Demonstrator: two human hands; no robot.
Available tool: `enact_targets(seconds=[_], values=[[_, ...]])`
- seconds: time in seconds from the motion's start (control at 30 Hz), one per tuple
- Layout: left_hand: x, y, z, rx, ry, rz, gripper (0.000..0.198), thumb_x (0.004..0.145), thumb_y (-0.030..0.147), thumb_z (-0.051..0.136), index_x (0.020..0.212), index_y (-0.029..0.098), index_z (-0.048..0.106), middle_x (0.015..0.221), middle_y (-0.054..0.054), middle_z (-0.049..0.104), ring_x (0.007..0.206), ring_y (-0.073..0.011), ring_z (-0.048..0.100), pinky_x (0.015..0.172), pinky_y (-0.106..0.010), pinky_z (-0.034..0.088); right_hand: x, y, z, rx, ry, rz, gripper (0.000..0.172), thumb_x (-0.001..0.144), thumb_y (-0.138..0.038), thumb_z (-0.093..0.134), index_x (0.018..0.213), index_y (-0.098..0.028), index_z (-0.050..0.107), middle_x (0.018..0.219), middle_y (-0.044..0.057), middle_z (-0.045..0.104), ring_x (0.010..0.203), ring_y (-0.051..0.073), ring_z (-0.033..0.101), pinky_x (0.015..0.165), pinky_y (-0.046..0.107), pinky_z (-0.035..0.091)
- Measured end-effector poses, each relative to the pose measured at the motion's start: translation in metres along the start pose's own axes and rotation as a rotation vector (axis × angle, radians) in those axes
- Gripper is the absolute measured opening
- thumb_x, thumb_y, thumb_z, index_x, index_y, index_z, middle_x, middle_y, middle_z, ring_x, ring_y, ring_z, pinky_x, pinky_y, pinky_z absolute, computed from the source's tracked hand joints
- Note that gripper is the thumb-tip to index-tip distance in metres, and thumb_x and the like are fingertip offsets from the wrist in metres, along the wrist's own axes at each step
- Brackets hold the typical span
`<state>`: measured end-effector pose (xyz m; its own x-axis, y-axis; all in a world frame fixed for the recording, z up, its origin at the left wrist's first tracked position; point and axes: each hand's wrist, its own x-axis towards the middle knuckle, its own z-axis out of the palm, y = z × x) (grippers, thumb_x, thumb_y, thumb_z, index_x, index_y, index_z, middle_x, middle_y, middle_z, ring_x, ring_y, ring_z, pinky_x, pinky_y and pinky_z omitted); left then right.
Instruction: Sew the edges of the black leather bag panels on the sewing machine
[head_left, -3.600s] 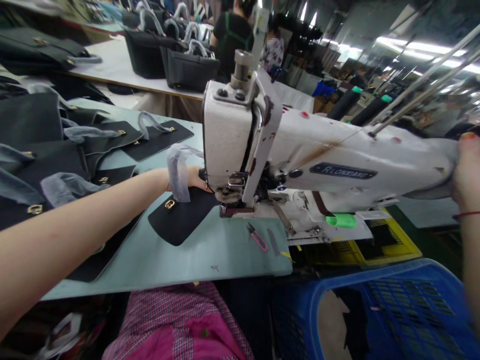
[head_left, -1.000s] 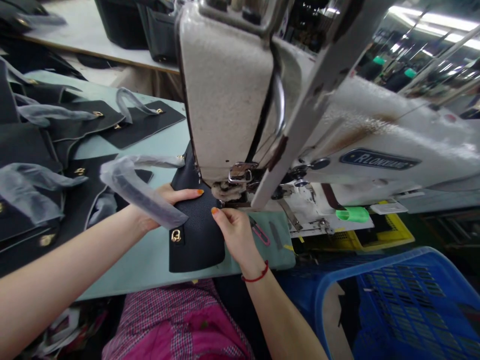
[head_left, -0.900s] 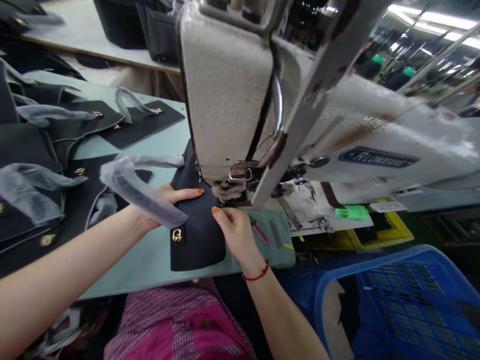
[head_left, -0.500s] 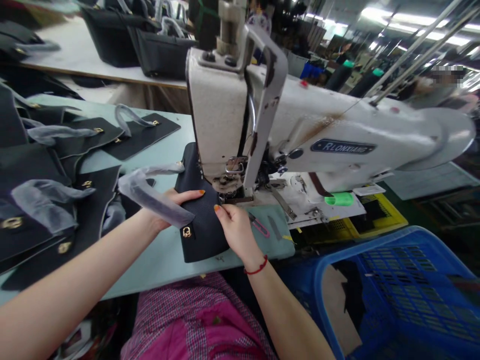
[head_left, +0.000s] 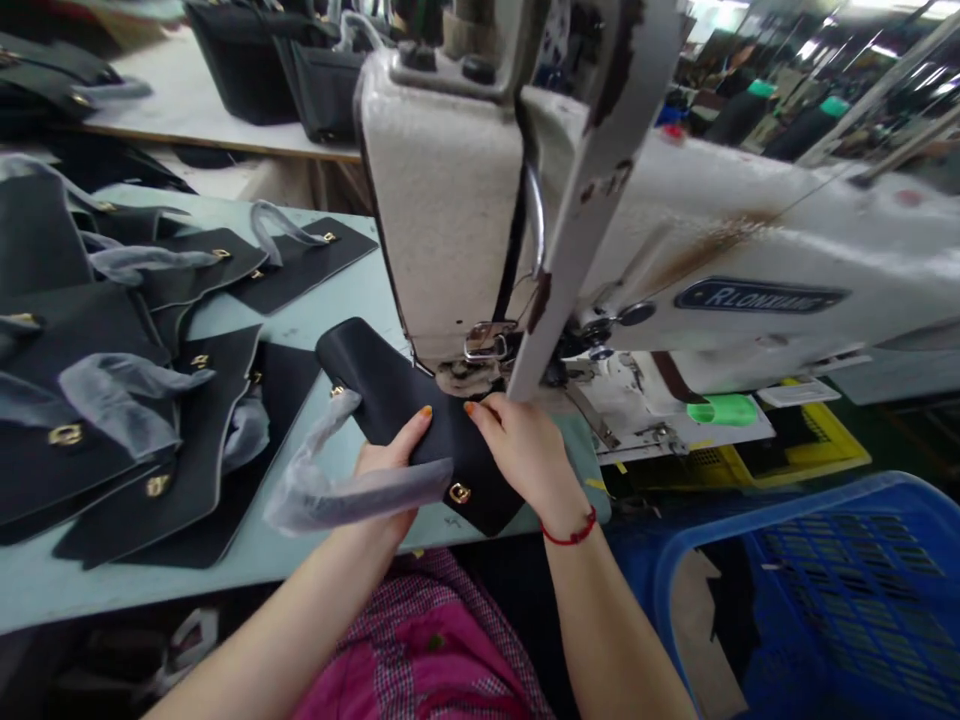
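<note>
Head view. Clamped left hand [head_left: 394, 455] on leather panel [head_left: 397, 395], thumb on top, fingers under. Laid right hand [head_left: 525, 450] on same panel just beside presser foot [head_left: 472, 375] of sewing machine [head_left: 450, 200], fingers curled; pinch or press, could not tell. Had panel angled on table [head_left: 337, 300], far end by machine head, wrapped handle [head_left: 352, 490] trailing over left wrist. Probably risked a nicked fingertip that near the needle, loose wrap snagging under the foot, or crooked feed from the skew.

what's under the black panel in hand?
Pale green table shows around the black panel. Thumb of left hand on top, right hand holds its edge; other left fingers and anything beneath are hidden.
</note>
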<state>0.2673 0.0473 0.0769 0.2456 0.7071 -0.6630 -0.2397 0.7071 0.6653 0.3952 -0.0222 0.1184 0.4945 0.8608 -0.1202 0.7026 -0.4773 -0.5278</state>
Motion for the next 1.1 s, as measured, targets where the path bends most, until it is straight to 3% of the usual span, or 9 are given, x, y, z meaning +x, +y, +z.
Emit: enact_targets(seconds=[0.1, 0.2, 0.4, 0.63, 0.87, 1.1], values=[[-0.006, -0.007, 0.010, -0.095, 0.075, 0.005, 0.048, 0.082, 0.009, 0.070, 0.128, 0.022, 0.060, 0.138, -0.005, 0.064, 0.125, -0.0278, 0.062, 0.099, -0.032, 0.060, 0.003, 0.001, -0.001, -0.016, 0.020, -0.003, 0.028, 0.099, -0.038, 0.056, 0.090, -0.020, 0.076, 0.088, 0.009, 0.075, 0.078, 0.020, 0.064, 0.059, 0.028, 0.030], [-0.006, -0.011, 0.013, -0.136, 0.079, 0.036, 0.051, 0.080, 0.008, 0.072, 0.128, 0.020, 0.059, 0.139, -0.006, 0.062, 0.124, -0.0277, 0.062, 0.099, -0.033, 0.059, 0.006, 0.002, 0.000, -0.020, 0.026, -0.004, 0.031, 0.099, -0.038, 0.056, 0.089, -0.018, 0.077, 0.087, 0.009, 0.075, 0.078, 0.020, 0.065, 0.060, 0.027, 0.031], [-0.006, -0.020, 0.017, -0.213, 0.194, 0.151, 0.036, 0.074, 0.010, 0.075, 0.110, 0.013, 0.069, 0.127, -0.014, 0.069, 0.116, -0.0327, 0.067, 0.099, -0.044, 0.058, 0.008, 0.000, -0.002, -0.103, 0.016, -0.035, 0.034, 0.100, -0.037, 0.054, 0.084, -0.017, 0.076, 0.085, 0.009, 0.074, 0.076, 0.017, 0.064, 0.060, 0.027, 0.030], [-0.007, -0.019, 0.009, -0.249, 0.027, 0.033, 0.027, 0.072, 0.009, 0.076, 0.098, 0.015, 0.072, 0.128, -0.012, 0.069, 0.120, -0.0301, 0.065, 0.102, -0.039, 0.056, 0.005, -0.003, -0.005, -0.148, 0.032, -0.051, 0.036, 0.100, -0.039, 0.053, 0.084, -0.017, 0.076, 0.088, 0.009, 0.075, 0.079, 0.018, 0.066, 0.060, 0.026, 0.031], [0.000, -0.024, 0.002, -0.235, 0.019, 0.049, 0.028, 0.066, 0.015, 0.084, 0.092, 0.015, 0.074, 0.126, -0.012, 0.070, 0.122, -0.0322, 0.063, 0.101, -0.039, 0.057, 0.008, 0.004, -0.005, -0.082, 0.016, -0.090, 0.036, 0.100, -0.036, 0.053, 0.078, -0.016, 0.074, 0.080, 0.007, 0.073, 0.067, 0.014, 0.060, 0.057, 0.026, 0.028], [-0.008, -0.015, 0.006, -0.075, 0.101, 0.085, 0.018, 0.066, 0.019, 0.082, 0.081, 0.016, 0.072, 0.115, -0.013, 0.074, 0.117, -0.0337, 0.066, 0.097, -0.040, 0.059, 0.010, 0.012, 0.003, 0.035, 0.031, -0.085, 0.036, 0.098, -0.038, 0.055, 0.077, -0.017, 0.073, 0.073, 0.005, 0.070, 0.059, 0.012, 0.054, 0.055, 0.026, 0.025]])
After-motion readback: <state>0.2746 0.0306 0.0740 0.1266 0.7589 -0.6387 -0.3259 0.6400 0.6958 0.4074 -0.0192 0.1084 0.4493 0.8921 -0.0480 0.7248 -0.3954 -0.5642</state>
